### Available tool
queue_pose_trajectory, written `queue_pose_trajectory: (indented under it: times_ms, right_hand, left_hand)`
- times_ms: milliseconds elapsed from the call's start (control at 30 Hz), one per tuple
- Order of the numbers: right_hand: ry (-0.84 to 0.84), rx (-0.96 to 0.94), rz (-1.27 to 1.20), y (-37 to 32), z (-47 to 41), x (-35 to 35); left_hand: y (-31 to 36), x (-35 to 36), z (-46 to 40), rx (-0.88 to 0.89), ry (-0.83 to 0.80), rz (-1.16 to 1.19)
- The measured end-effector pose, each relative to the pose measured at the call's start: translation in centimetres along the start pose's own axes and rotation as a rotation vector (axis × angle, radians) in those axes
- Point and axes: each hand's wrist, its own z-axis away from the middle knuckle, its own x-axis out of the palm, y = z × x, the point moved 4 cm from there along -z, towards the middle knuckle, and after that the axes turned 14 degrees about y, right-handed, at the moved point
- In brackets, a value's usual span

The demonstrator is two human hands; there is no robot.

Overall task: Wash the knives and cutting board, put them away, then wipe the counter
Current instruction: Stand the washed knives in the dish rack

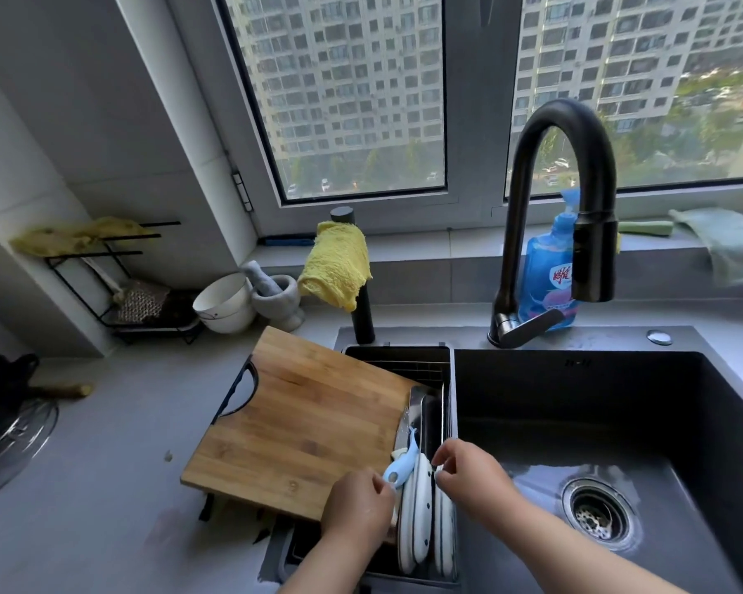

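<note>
Here your left hand (357,505) pinches a light blue tool (400,465); your right hand (468,475) is half curled, its grip unclear. The cutting board (301,422) overhangs the rack (445,379), knife blade (412,415) partly hidden. The sink basin (597,422) is roomy.

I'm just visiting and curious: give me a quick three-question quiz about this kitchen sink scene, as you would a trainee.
1. True or false: the wooden cutting board lies partly over the dish rack.
2. What hangs draped over the black post: A) yellow cloth, B) pink glove, C) blue bottle?
3. Fill in: the left hand touches a light ____ tool beside the white plates.

Key: 1 true; 2 A; 3 blue. The right hand is at the rack too.
</note>
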Motion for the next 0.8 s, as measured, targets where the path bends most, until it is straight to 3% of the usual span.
queue_pose_trajectory:
  times_ms: [500, 667, 800]
  right_hand:
    - [0.007, 0.032, -0.011, -0.6, -0.7, 1.0]
    - [0.023, 0.053, -0.005, -0.6, -0.7, 1.3]
    - [0.035, 0.065, 0.003, -0.4, -0.9, 1.2]
  left_hand:
    - [-1.2, -0.5, -1.1, -0.068, 0.004, 0.052]
    - [-0.3, 0.6, -0.6, -0.055, -0.091, 0.04]
    - [0.7, 2.4, 0.1, -0.008, -0.186, -0.103]
